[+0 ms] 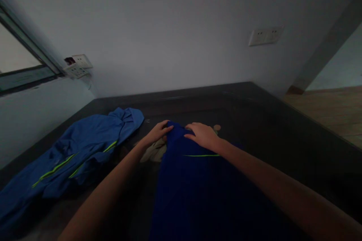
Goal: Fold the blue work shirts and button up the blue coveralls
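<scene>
- We face a plain pale wall that fills the upper view in dim light; a second stretch turns the corner at the left.
- Below it spreads our dark tabletop, faintly glossy toward its far edge, which runs along the wall; its near part sinks into shadow.
- Beyond the table's right edge we see a light brown floor with faint seams.
- At the upper left we have a window frame, greenish and dark-edged.
- The dark blue garment lies in front of us at the middle of the table, running toward our side, with a thin yellow-green line across it.
- A lighter blue jacket with yellow-green trim lies rumpled to its left, well apart.
- Our right hand rests at the garment's far edge, fingers together, thumb apart; we cannot tell whether it pinches cloth.
- Our left hand pinches the far left corner between thumb and fingers.
- A white socket panel sits on the wall at right; smaller sockets cluster near the window.
- Beside the garment we notice a tan patch, its nature unclear.
</scene>
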The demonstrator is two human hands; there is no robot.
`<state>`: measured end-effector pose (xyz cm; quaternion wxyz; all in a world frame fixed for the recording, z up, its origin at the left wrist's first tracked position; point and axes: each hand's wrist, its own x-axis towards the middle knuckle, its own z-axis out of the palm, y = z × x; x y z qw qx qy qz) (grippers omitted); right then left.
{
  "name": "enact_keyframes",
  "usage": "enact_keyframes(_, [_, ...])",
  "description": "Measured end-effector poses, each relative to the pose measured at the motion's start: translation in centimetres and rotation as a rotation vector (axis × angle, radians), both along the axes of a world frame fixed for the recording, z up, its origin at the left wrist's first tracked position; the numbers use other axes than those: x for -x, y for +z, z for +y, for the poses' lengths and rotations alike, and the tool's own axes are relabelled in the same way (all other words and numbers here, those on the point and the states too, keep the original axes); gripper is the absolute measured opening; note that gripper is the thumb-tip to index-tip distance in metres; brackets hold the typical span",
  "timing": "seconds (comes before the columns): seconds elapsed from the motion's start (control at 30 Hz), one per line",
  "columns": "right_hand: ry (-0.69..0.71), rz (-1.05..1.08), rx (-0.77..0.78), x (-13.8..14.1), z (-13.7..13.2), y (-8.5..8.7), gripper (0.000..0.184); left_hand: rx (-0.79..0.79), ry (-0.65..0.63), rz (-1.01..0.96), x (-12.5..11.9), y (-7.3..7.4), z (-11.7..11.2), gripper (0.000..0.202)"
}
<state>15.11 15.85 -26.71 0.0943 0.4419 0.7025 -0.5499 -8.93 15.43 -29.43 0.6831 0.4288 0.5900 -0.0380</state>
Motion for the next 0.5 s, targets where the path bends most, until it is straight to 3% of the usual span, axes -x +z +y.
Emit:
enact_keyframes(0.13, [0.138,0.061,-0.203,0.6,-2.9,0.8,0.031,0.085,0.103,-0.063,0.2,0.3,-0.8,0.041])
enact_keyframes(0.3, [0.275,0.122,-0.359,0.2,-5.3,2.5,0.039,0.076,0.012,-0.163,0.6,0.8,-0.6,0.038])
enact_keyframes(0.4, [0.275,0.138,-0.344,0.3,-5.4,2.6,0.037,0.052,-0.070,-0.196,0.6,1.1,0.1,0.033])
enact_keyframes(0.5, [0.152,0.132,-0.204,0.2,-4.6,2.1,0.032,0.106,-0.115,-0.162,1.0,0.7,0.5,0.036])
